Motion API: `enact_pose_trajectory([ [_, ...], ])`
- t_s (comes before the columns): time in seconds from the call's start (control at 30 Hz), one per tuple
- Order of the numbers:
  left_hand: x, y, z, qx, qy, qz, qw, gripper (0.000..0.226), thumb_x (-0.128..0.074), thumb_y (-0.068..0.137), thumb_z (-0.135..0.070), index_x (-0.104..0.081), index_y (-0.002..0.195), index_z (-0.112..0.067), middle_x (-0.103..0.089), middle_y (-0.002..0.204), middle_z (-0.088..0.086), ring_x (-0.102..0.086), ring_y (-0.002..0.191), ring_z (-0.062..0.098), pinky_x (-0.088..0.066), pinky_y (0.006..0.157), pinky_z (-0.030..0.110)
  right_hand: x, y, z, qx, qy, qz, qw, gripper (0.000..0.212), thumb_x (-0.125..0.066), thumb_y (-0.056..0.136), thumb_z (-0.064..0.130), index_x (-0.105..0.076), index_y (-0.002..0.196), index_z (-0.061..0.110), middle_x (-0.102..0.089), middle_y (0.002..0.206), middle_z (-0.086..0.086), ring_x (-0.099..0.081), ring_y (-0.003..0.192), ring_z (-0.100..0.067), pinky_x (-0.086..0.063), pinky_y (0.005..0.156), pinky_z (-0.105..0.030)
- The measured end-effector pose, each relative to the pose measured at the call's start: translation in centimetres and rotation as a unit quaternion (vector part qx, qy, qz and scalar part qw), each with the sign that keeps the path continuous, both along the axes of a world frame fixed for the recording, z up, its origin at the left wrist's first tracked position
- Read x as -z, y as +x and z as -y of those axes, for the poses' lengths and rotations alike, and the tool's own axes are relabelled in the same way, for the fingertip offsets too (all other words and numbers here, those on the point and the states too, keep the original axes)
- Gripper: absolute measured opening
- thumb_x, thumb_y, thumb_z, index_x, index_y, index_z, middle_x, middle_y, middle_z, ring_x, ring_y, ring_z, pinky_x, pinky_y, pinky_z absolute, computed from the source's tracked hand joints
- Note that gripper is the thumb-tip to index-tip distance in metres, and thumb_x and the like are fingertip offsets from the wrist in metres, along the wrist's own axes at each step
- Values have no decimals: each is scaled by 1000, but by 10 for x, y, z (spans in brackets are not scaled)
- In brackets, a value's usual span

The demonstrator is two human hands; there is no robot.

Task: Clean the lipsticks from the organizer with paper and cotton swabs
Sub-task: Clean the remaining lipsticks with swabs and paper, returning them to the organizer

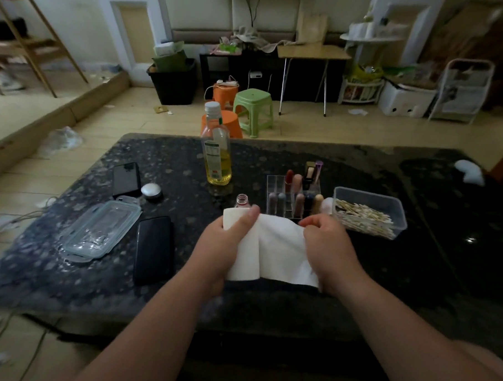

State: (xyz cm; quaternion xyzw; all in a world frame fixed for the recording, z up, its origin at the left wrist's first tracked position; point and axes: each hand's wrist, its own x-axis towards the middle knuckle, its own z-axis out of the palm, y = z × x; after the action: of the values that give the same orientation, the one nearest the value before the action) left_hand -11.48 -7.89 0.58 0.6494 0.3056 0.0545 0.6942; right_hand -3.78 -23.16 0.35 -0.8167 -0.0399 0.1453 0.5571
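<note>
Lipsticks [297, 184]: standing upright in the organizer's compartments, two rows observed, caps in red, pink, beige, grey and dark tones. None has been taken out.
Organizer [274, 181]: clear, divided into cells, on the dark speckled table [377, 271], just beyond the person's hands.
Paper roll [242, 248]: white, held up in front of the organizer on its near side. A loose sheet [282, 252] is drawn off to the right.
Left hand [221, 243]: clamped round the roll, with the thumb laid across its upper end.
Right hand [327, 244]: fingers curled and pinching the far edge of the loose sheet, directly in front of the organizer.
Cotton swabs [364, 217]: heaped in a clear tub [389, 201] just beside the organizer on its right. The tub is uncovered.
Small bottle [242, 200]: clear and uncapped, just left of the organizer and partly hidden behind the roll.
Oil bottle [217, 151]: tall, with yellow liquid in its lower part and a white cap on. It stands left of the organizer and further back.
Clear lid [100, 228]: lying flat, well to the left of the organizer.
Phones: one [153, 249] lies between the lid and the roll. The other [126, 178] lies further back on the left, beside a round metal item [151, 191].
White wad [470, 173]: at the table's edge, well to the right of the organizer. Its nature cannot be determined.
</note>
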Motion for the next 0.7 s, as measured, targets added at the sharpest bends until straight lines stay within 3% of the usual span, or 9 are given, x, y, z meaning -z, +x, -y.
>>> enact_pose_trajectory([
  [0.13,7,-2,12,-27,-35,-27,999,47,-72,81,-60,-72,107,-22,-78,92,3,-74,91,26,-61,85,49,6,-4,8,-39,-24,-67,997,30,-62,97,38,-73,88,11,-69,89,-11,-64,84,-26,-50,72,-38],
  [0.23,11,-2,8,-20,-24,-27,999,40,-73,85,-53,-72,107,-19,-77,96,6,-74,90,26,-62,77,44,13,-1,6,-46,-27,-110,993,26,-63,97,38,-71,88,15,-70,92,-9,-66,89,-26,-57,83,-45],
  [0.33,19,9,0,-27,-19,-34,999,39,-75,86,-51,-70,107,-18,-77,100,9,-74,91,28,-63,76,47,17,6,3,-46,-45,-75,995,24,-61,98,37,-67,89,16,-68,91,-7,-64,87,-22,-55,75,-39],
  [0.43,33,23,-29,-153,-41,1,987,40,-78,85,-45,-64,108,-15,-74,97,11,-73,88,30,-60,86,57,17,16,7,-22,-55,-24,998,22,-57,101,34,-65,90,17,-64,91,-5,-60,85,-17,-43,63,-30],
  [0.53,49,32,-63,-205,75,2,976,50,-78,87,-43,-52,121,-16,-65,108,4,-65,94,24,-55,92,51,19,31,15,23,-13,-21,999,24,-58,100,34,-67,87,15,-67,89,-8,-63,88,-24,-48,71,-37],
  [0.63,66,41,-89,-179,108,11,978,57,-80,83,-31,-43,128,-31,-58,126,7,-59,110,29,-53,95,57,21,43,17,13,-5,-57,998,20,-57,99,29,-69,91,15,-66,94,-11,-62,89,-26,-50,79,-42],
  [0.7,72,48,-95,-140,184,-3,973,58,-80,86,-22,-40,127,-31,-55,126,5,-56,111,27,-53,93,48,26,48,16,-11,-20,-76,997,18,-54,95,19,-69,94,9,-63,99,-21,-58,86,-27,-45,74,-39],
])
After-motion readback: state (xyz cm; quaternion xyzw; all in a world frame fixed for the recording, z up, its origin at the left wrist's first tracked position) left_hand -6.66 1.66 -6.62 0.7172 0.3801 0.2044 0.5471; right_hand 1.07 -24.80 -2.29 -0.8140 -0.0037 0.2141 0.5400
